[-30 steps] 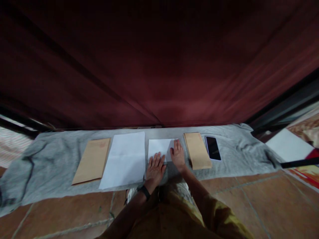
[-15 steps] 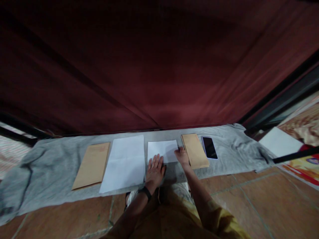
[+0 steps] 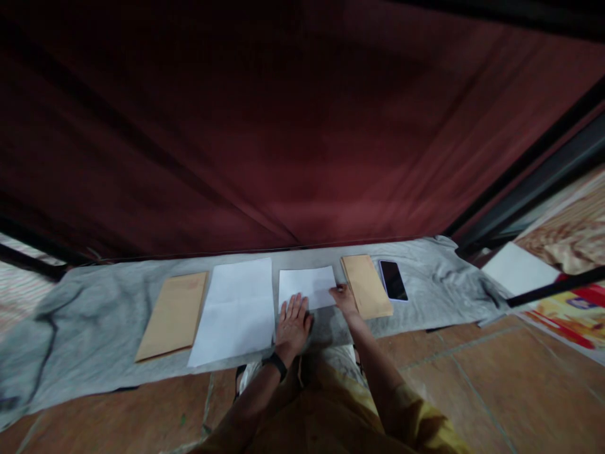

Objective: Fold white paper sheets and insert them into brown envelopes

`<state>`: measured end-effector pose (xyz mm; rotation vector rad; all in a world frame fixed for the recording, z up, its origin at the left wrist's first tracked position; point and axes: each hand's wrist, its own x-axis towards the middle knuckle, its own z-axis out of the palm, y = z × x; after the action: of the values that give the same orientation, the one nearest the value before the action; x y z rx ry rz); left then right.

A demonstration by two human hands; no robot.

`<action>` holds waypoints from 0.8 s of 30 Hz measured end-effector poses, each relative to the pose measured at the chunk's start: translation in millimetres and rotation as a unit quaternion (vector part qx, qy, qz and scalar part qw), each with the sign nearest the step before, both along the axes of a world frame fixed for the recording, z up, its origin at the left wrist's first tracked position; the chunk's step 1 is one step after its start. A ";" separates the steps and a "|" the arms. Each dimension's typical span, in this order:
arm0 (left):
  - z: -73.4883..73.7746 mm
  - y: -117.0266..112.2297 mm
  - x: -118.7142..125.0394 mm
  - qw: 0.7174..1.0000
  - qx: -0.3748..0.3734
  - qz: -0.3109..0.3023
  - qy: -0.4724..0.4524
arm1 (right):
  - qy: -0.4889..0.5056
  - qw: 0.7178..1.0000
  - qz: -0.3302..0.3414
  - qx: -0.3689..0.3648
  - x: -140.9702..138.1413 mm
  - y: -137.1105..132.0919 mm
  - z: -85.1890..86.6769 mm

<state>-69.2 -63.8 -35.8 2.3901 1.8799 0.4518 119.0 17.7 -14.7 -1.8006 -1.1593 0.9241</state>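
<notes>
A folded sheet of white paper point(image 3: 307, 281) lies in front of me on a grey cloth. My left hand point(image 3: 293, 321) rests flat across its lower left part, fingers stretched out, a dark band on the wrist. At the sheet's right edge, my right hand point(image 3: 344, 299) has its fingers drawn together on the paper; the fingertips are small and partly hidden. Left of it lies a larger white paper stack point(image 3: 239, 309) with a crease across it. Just beyond my right hand is a pile of brown envelopes point(image 3: 368, 287).
More brown envelopes point(image 3: 174, 314) lie at the left. A phone point(image 3: 393, 280) sits right of the right-hand pile. The grey cloth point(image 3: 94, 321) covers a long narrow surface against a dark red curtain point(image 3: 302, 157). Dark metal bars point(image 3: 534, 170) flank it, and tiled floor point(image 3: 439, 372) shows below.
My right hand has shifted slightly down along the sheet's right edge. My left hand stays flat on the paper. The camera view has tilted a little.
</notes>
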 end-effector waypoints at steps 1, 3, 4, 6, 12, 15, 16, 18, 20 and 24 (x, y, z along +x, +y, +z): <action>0.5 -0.2 0.2 1.000 -0.001 0.000 0.002 | 0.031 0.999 -0.003 -0.009 -1.2 -2.4 1.2; 1.3 -0.6 0.5 1.000 0.000 0.000 0.003 | 0.094 0.995 -0.004 -0.018 -3.3 -8.2 4.8; 1.7 -0.8 0.5 1.000 0.002 0.000 0.001 | 0.122 0.992 -0.004 -0.017 -4.1 -11.1 7.3; 1.9 -1.1 -0.3 1.000 0.008 0.002 -0.010 | 0.169 0.986 -0.007 -0.009 -4.9 -15.1 13.1; -0.1 -0.9 -7.1 0.992 0.041 0.008 -0.116 | 0.237 0.971 -0.001 0.032 -1.3 -3.9 42.0; -1.3 -1.2 -9.9 0.979 0.036 0.037 -0.197 | 0.235 0.970 0.014 0.066 2.4 4.0 66.1; -1.4 -1.2 -10.3 0.973 0.026 0.049 -0.224 | 0.222 0.971 0.023 0.090 3.3 4.4 74.6; -0.8 -0.3 -10.7 0.958 -0.001 0.071 -0.278 | 0.151 0.972 0.059 0.169 3.6 0.6 89.4; 0.8 2.4 -10.6 0.939 -0.028 0.088 -0.332 | 0.058 0.969 0.097 0.219 1.6 -8.7 97.5; 6.2 11.3 -11.6 0.874 -0.059 0.126 -0.466 | -0.116 0.943 0.208 0.231 -7.3 -34.1 85.3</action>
<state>-80.8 -52.5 -29.7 1.3834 1.6250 1.1932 111.7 -16.4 70.6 -1.3267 -1.7868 0.5992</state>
